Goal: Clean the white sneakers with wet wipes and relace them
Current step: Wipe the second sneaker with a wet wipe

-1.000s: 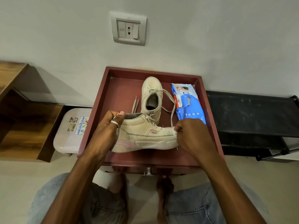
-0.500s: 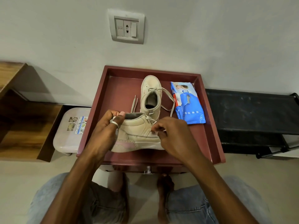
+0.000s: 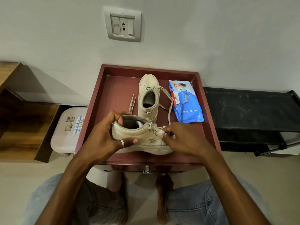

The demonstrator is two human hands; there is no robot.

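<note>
Rolled cream leather sneaker (image 3: 142, 137) collar-up since before, toe pointing right, long axis crosswise, heel clamped in left hand (image 3: 103, 137), crumpled white wipe (image 3: 161, 132) pinched in right hand (image 3: 183, 140).

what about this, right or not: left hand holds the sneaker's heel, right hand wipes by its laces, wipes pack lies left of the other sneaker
Not quite: the head view shows the wipes pack right of the other sneaker, not left. The rest holds.

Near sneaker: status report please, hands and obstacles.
Left hand grips heel of near off-white lace-up sneaker. Right hand pinches small white wipe at its laces. Other off-white sneaker behind, not blocking.
</note>
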